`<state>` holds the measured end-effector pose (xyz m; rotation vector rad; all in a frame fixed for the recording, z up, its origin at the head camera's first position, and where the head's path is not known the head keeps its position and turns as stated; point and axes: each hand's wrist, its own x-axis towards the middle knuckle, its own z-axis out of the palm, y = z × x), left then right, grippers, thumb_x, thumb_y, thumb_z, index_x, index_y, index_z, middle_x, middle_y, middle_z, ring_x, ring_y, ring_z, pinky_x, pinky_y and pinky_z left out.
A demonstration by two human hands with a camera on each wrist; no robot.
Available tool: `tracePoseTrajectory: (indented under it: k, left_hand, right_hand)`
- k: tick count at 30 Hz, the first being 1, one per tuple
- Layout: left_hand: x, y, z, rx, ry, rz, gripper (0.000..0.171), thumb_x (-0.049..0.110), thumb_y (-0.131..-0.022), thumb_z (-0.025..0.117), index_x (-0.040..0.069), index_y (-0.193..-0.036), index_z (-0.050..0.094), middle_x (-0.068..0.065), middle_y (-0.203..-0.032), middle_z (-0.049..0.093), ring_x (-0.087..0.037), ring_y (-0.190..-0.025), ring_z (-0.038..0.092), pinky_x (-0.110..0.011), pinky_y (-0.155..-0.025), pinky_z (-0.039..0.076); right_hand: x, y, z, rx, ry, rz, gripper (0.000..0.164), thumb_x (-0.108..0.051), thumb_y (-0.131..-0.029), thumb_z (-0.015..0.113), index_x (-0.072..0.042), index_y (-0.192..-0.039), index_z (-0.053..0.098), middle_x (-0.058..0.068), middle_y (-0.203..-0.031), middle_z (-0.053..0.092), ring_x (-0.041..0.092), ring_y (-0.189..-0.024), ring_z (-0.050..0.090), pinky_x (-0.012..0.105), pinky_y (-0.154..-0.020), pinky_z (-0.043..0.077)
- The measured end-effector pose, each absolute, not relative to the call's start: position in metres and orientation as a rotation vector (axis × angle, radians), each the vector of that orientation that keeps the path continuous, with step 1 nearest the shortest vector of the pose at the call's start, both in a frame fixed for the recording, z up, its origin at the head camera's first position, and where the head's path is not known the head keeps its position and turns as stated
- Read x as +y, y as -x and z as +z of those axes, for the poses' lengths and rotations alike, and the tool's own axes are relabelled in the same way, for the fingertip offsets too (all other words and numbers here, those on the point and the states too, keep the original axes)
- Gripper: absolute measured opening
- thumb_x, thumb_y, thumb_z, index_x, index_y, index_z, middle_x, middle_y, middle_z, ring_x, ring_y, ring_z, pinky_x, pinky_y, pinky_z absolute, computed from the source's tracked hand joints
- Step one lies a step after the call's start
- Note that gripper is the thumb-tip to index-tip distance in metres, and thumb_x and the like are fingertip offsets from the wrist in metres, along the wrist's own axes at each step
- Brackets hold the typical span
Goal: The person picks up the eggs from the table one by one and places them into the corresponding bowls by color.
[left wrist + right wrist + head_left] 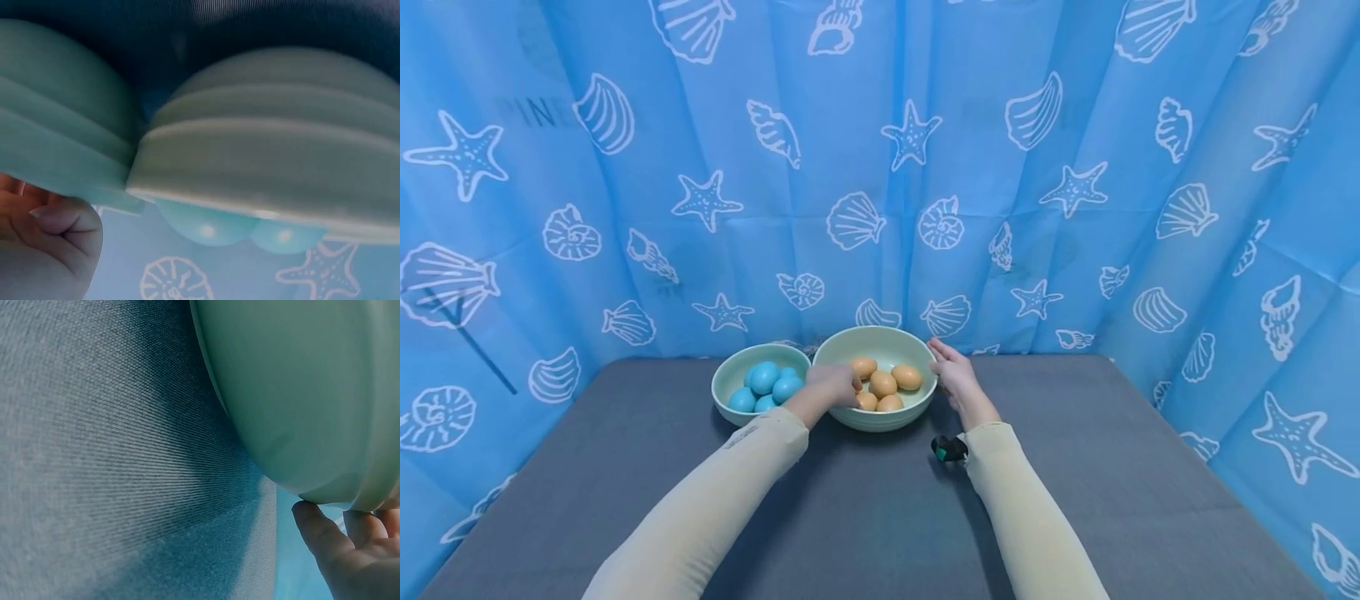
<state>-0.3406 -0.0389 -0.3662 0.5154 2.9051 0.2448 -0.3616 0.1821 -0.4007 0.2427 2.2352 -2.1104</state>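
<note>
Two pale green bowls stand side by side. The smaller bowl [722, 383], on the left, holds several blue eggs [765, 377]; the larger bowl [880, 422] holds several brown eggs [907, 377]. My left hand [835, 384] reaches over the larger bowl's left rim, its fingers bent down among the brown eggs. The fingertips are hidden, so whether they hold an egg cannot be seen. At the opposite side, my right hand [957, 379] grips the larger bowl by its rim. In the right wrist view, fingers [325, 534] touch the bowl's outer wall.
A grey cloth-covered table [880, 517] lies under the bowls. Close behind them hangs a blue curtain [880, 275] printed with white shells and starfish. A small black device [950, 448] sits at my right wrist, just above the table.
</note>
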Motion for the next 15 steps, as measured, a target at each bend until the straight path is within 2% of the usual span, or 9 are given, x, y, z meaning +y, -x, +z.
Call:
tracePoseTrajectory:
  k: [1, 3, 5, 6, 8, 9, 11, 13, 15]
  left_hand:
    - [-0.04, 0.34, -0.368, 2.907, -0.512, 0.29, 0.032, 0.028, -0.085, 0.074, 0.018, -0.115, 0.072, 0.002, -0.115, 0.067, -0.018, -0.098, 0.059, -0.034, -0.085, 0.049]
    - [-0.043, 0.34, -0.371, 2.921, -0.509, 0.415, 0.032, 0.027, -0.085, 0.074, 0.015, -0.115, 0.072, 0.001, -0.109, 0.068, -0.019, -0.096, 0.06, -0.036, -0.083, 0.049]
    - [-0.048, 0.339, -0.374, 2.923, -0.517, 0.596, 0.031, 0.022, -0.084, 0.074, 0.011, -0.113, 0.071, -0.002, -0.102, 0.069, -0.021, -0.093, 0.061, -0.037, -0.082, 0.05]
    - [-0.051, 0.338, -0.376, 2.913, -0.534, 0.692, 0.03, 0.018, -0.085, 0.073, 0.008, -0.113, 0.071, -0.003, -0.1, 0.069, -0.022, -0.092, 0.061, -0.037, -0.082, 0.051]
    - [-0.056, 0.335, -0.378, 2.889, -0.575, 0.868, 0.032, 0.013, -0.087, 0.071, 0.004, -0.117, 0.069, -0.007, -0.103, 0.069, -0.024, -0.098, 0.062, -0.038, -0.087, 0.051]
    - [-0.059, 0.333, -0.378, 2.873, -0.591, 0.941, 0.033, 0.012, -0.088, 0.07, 0.002, -0.12, 0.067, -0.009, -0.106, 0.069, -0.026, -0.102, 0.062, -0.039, -0.089, 0.052]
    - [-0.065, 0.327, -0.377, 2.839, -0.607, 1.067, 0.035, 0.009, -0.091, 0.068, 0.0, -0.124, 0.065, -0.013, -0.113, 0.068, -0.029, -0.11, 0.061, -0.041, -0.093, 0.051]
    - [-0.071, 0.32, -0.375, 2.828, -0.604, 1.136, 0.036, 0.01, -0.093, 0.066, 0.0, -0.127, 0.063, -0.014, -0.119, 0.066, -0.03, -0.115, 0.059, -0.043, -0.096, 0.05]
    - [-0.08, 0.313, -0.373, 2.842, -0.586, 1.167, 0.037, 0.012, -0.094, 0.065, 0.002, -0.129, 0.062, -0.013, -0.122, 0.065, -0.03, -0.117, 0.058, -0.044, -0.097, 0.048]
  right_hand:
    - [0.182, 0.362, -0.401, 2.237, -0.248, -2.11, 0.056, 0.0, -0.1, 0.042, -0.015, -0.153, 0.032, 0.006, -0.155, 0.032, 0.008, -0.043, 0.028, 0.022, -0.049, 0.031]
    - [0.183, 0.362, -0.401, 2.241, -0.256, -2.11, 0.055, 0.0, -0.1, 0.042, -0.014, -0.153, 0.032, 0.006, -0.155, 0.032, 0.004, -0.054, 0.042, 0.023, -0.051, 0.032]
    - [0.184, 0.363, -0.401, 2.246, -0.257, -2.104, 0.055, 0.0, -0.101, 0.041, -0.014, -0.153, 0.031, 0.006, -0.156, 0.032, 0.006, -0.078, 0.057, 0.025, -0.054, 0.032]
    - [0.185, 0.364, -0.401, 2.247, -0.259, -2.103, 0.055, 0.0, -0.101, 0.041, -0.013, -0.154, 0.03, 0.006, -0.156, 0.031, 0.009, -0.094, 0.059, 0.025, -0.055, 0.033]
    - [0.186, 0.365, -0.4, 2.259, -0.263, -2.094, 0.055, 0.001, -0.101, 0.04, -0.012, -0.154, 0.029, 0.007, -0.156, 0.03, 0.016, -0.124, 0.05, 0.025, -0.059, 0.036]
    - [0.186, 0.365, -0.4, 2.261, -0.267, -2.089, 0.055, 0.001, -0.102, 0.039, -0.012, -0.154, 0.029, 0.007, -0.157, 0.03, 0.02, -0.131, 0.045, 0.026, -0.061, 0.037]
    - [0.188, 0.366, -0.398, 2.291, -0.257, -2.058, 0.054, 0.0, -0.102, 0.039, -0.011, -0.154, 0.028, 0.008, -0.157, 0.028, 0.026, -0.138, 0.037, 0.025, -0.069, 0.045]
    - [0.191, 0.364, -0.397, 2.357, -0.235, -1.99, 0.051, -0.005, -0.104, 0.04, -0.009, -0.153, 0.029, 0.011, -0.156, 0.03, 0.03, -0.135, 0.04, 0.032, -0.081, 0.05]
    - [0.197, 0.359, -0.395, 2.413, -0.199, -1.905, 0.05, -0.011, -0.105, 0.04, -0.007, -0.153, 0.028, 0.015, -0.155, 0.031, 0.034, -0.134, 0.042, 0.043, -0.096, 0.048]
